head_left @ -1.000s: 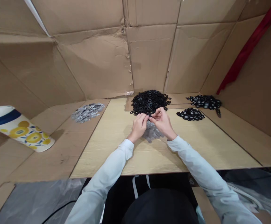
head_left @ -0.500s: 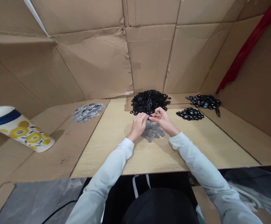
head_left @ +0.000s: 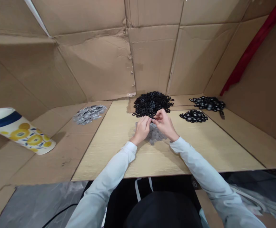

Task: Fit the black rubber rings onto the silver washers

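My left hand point(head_left: 142, 128) and my right hand point(head_left: 164, 123) meet fingertip to fingertip over the light wooden board point(head_left: 119, 148). Both are pinched on a small black ring point(head_left: 153, 119) between them. Just behind them lies a big heap of black rubber rings point(head_left: 152, 103). Under and between my hands sits a small pile of grey discs point(head_left: 155, 135), partly hidden by my wrists.
A second pile of grey discs point(head_left: 89, 113) lies at the left. Two piles of black rings with grey centres point(head_left: 194, 116) point(head_left: 208, 103) lie at the right. A flowered paper cup point(head_left: 19, 130) lies tipped at far left. Cardboard walls point(head_left: 100, 60) surround the board.
My right hand drew slightly back toward me and to the left. Both hands stay pinched together at the same spot.
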`<action>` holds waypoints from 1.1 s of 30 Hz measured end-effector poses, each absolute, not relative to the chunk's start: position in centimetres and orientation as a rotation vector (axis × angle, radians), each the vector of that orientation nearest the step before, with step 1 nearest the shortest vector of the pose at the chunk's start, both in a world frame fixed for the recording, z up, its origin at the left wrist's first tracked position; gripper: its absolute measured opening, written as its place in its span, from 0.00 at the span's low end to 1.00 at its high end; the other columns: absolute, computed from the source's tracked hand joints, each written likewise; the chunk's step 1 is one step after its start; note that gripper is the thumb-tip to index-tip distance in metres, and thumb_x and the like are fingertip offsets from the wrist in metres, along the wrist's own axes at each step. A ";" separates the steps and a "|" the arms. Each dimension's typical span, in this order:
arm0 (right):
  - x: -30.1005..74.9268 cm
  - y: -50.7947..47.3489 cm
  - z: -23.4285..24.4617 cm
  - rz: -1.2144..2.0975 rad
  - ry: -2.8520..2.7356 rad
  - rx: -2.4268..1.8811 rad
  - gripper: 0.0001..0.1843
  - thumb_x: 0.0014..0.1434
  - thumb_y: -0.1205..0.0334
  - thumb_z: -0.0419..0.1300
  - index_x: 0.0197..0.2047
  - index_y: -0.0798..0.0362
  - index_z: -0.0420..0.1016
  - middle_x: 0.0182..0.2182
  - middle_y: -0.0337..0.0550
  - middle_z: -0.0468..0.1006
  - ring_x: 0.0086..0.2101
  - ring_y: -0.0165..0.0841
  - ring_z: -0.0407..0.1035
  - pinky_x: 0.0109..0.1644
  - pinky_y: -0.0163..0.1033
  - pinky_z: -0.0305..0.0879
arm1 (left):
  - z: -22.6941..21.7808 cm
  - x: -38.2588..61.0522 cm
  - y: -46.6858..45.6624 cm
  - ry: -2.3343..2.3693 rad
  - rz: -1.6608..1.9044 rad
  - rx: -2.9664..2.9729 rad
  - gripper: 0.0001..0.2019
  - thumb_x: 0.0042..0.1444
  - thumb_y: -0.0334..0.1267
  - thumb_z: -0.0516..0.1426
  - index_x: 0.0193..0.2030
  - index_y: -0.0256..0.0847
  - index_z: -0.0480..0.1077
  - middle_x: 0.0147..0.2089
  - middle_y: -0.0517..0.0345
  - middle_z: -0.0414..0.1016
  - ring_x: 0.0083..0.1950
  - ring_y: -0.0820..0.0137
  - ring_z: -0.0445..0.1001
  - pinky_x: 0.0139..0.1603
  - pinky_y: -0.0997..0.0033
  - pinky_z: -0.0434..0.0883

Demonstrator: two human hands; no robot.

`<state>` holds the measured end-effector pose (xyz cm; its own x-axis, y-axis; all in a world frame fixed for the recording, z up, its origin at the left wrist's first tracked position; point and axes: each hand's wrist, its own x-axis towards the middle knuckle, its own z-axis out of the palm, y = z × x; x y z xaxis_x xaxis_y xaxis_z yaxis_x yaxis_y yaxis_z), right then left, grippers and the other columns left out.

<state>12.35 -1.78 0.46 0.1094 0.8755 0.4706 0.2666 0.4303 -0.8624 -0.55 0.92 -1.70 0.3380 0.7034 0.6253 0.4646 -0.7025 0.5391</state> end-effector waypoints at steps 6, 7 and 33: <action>12.4 -1.8 0.6 0.690 -1.403 -1.052 0.14 0.44 0.60 0.60 0.31 0.50 0.57 0.24 0.34 0.66 0.28 0.29 0.65 0.31 0.36 0.63 | -1.8 -0.6 1.3 1.046 1.282 2.363 0.18 0.63 0.46 0.39 0.27 0.41 0.60 0.30 0.55 0.63 0.36 0.69 0.62 0.39 0.69 0.60; 12.5 -1.8 0.6 0.715 -1.393 -1.040 0.14 0.44 0.60 0.61 0.30 0.50 0.57 0.24 0.34 0.66 0.27 0.29 0.65 0.31 0.36 0.64 | -1.8 -0.7 1.4 1.053 1.261 2.368 0.18 0.63 0.46 0.39 0.28 0.41 0.60 0.30 0.56 0.63 0.36 0.69 0.62 0.39 0.70 0.60; 13.5 -0.6 -0.1 0.805 -1.293 -1.040 0.09 0.43 0.60 0.62 0.31 0.52 0.77 0.32 0.43 0.80 0.35 0.36 0.72 0.47 0.47 0.67 | -0.9 -0.2 0.7 1.136 1.267 1.951 0.07 0.54 0.40 0.54 0.37 0.40 0.69 0.37 0.57 0.72 0.37 0.72 0.68 0.38 0.73 0.64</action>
<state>13.51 -0.64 -0.10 0.1337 0.9223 0.3627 0.0817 0.3545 -0.9315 -0.22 0.72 -0.91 0.2002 0.8691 0.4522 0.3555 -0.4946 0.7931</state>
